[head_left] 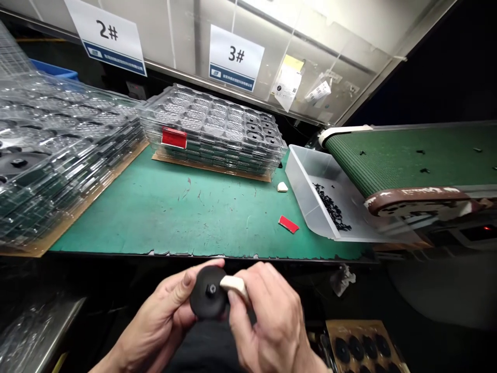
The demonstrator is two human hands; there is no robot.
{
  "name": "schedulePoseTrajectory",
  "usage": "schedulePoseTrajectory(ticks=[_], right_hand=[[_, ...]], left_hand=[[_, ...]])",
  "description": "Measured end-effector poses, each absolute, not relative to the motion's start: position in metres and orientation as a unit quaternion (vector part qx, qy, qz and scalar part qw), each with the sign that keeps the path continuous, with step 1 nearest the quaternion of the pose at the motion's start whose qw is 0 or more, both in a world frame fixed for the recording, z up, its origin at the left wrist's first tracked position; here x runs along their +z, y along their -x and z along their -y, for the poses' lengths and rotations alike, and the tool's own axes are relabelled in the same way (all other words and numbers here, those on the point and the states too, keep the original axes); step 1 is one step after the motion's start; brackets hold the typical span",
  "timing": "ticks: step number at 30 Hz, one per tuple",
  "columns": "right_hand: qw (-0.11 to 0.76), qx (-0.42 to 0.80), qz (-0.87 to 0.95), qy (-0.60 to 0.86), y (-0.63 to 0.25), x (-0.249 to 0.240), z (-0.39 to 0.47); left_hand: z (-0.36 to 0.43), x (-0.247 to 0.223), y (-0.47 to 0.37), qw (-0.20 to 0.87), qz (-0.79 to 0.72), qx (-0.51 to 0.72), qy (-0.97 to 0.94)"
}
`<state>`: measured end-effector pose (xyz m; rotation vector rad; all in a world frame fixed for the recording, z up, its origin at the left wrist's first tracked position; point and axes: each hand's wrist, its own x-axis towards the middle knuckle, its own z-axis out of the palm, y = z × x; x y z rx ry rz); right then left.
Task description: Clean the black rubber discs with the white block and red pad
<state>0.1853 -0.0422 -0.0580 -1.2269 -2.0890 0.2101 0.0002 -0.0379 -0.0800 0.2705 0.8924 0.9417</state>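
Just below the front edge of the green table, my left hand grips a round black disc by its rim, its face turned toward me. A small black stub with a lighter centre stands in the middle of the disc. Between the thumb and fingers of my right hand is a small off-white block, its tip at the disc's right rim. Whether the tip touches the disc is hard to tell. The disc's back and the fingers behind it are hidden.
Stacked clear plastic trays stand at the back, another stack at left. On the green table lie a white piece and a red strip. A translucent bin with small black parts sits under the green conveyor. Black discs lie lower right.
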Motion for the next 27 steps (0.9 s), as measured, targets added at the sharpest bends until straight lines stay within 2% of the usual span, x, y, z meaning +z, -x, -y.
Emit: schedulePoseTrajectory(ticks=[3,6,12,15,18,22,24,27], right_hand=[[0.360,0.099,0.773,0.512,-0.177,-0.072,0.053],[0.344,0.106,0.790,0.496,-0.181,-0.069,0.048],[0.274,0.095,0.902,0.321,-0.196,-0.041,0.019],[0.293,0.084,0.864,0.401,-0.190,-0.043,0.023],[0.334,0.134,0.781,0.510,-0.179,-0.056,0.039],[0.360,0.163,0.759,0.518,-0.173,-0.065,0.047],[0.348,0.147,0.777,0.504,-0.178,-0.062,0.041],[0.279,0.140,0.824,0.473,-0.188,-0.050,0.025]], left_hand=[[0.034,-0.078,0.002,0.750,-0.432,0.482,-0.133],[0.035,-0.082,0.002,0.787,-0.399,0.449,-0.142],[0.040,-0.096,-0.004,0.860,-0.360,0.353,-0.081],[0.037,-0.097,-0.004,0.849,-0.333,0.406,-0.058],[0.034,-0.094,-0.001,0.805,-0.339,0.482,-0.061],[0.034,-0.090,0.006,0.779,-0.366,0.504,-0.071],[0.034,-0.089,0.008,0.790,-0.368,0.485,-0.072],[0.035,-0.092,0.007,0.829,-0.354,0.423,-0.088]])
